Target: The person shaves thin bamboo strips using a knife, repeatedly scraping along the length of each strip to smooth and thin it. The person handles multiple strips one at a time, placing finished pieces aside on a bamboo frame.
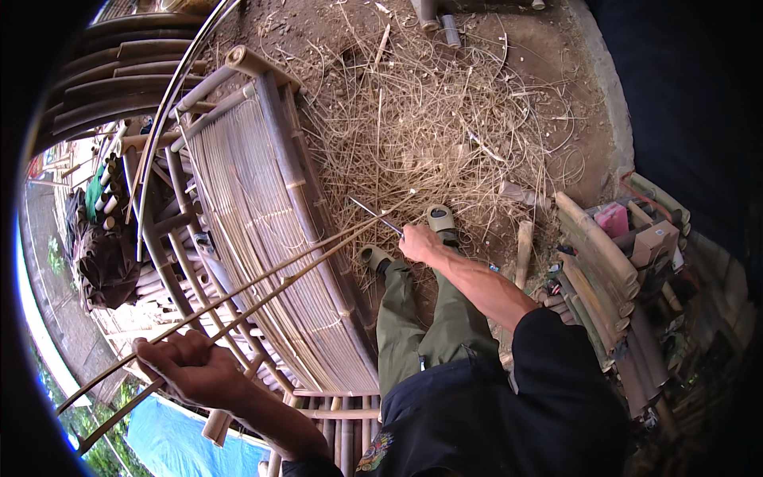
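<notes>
My left hand [191, 367] is closed in a fist at the lower left, around two long, thin bamboo strips [290, 280]. From beyond the fist the strips run up to the right and come together near the knife. In my right hand [420, 243], closed on its handle, is a knife [373, 215] with a narrow blade pointing up and left. The blade crosses the strips where they meet; whether it sits between them I cannot tell. Beneath the strips stands a bamboo bench [262, 191] with a slatted top.
Bamboo shavings [421, 135] cover the dirt floor around my shoes [439, 216]. Cut bamboo pieces [596, 246], a small cardboard box [655, 243] and a pink packet [612, 219] lie at the right. Long curved bamboo strips [163, 119] arch at the left, near stacked poles. A blue tarp [187, 437] hangs lower left.
</notes>
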Available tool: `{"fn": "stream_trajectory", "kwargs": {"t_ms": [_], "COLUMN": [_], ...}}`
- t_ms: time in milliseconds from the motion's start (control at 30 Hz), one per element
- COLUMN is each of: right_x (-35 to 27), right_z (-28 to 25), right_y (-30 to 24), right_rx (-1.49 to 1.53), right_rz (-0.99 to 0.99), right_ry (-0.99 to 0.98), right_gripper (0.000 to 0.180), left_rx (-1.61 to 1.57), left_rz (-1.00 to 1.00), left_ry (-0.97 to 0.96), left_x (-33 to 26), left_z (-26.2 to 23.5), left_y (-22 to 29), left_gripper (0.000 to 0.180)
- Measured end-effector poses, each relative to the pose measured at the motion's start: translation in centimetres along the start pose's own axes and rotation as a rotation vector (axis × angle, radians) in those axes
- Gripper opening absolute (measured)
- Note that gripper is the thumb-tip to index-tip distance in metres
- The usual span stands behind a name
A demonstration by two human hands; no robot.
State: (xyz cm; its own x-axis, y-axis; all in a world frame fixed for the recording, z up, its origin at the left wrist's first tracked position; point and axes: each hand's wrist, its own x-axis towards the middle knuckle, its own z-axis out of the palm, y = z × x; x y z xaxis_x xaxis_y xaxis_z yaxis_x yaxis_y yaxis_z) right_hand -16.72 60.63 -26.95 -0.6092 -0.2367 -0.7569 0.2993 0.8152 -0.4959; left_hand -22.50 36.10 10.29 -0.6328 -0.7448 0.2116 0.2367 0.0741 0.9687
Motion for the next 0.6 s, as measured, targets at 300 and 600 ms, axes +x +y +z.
{"fn": "stream_trajectory", "kwargs": {"t_ms": [300, 600], "right_x": [-1.0, 6.2], "right_z": [0.4, 2.8], "right_y": [-2.0, 13.4], "right_rx": [0.197, -0.136], "right_rz": [-0.779, -0.006], "right_ry": [0.448, 0.173], "right_gripper": [0.021, 0.029], "left_rx": [0.134, -0.010], "left_rz": [0.134, -0.082], "left_ry": [0.002, -0.264], "left_x": [-0.1, 7.9], "left_z": [-2.0, -13.8], "left_y": [0.2, 6.3], "left_gripper": [0.020, 0.021]}}
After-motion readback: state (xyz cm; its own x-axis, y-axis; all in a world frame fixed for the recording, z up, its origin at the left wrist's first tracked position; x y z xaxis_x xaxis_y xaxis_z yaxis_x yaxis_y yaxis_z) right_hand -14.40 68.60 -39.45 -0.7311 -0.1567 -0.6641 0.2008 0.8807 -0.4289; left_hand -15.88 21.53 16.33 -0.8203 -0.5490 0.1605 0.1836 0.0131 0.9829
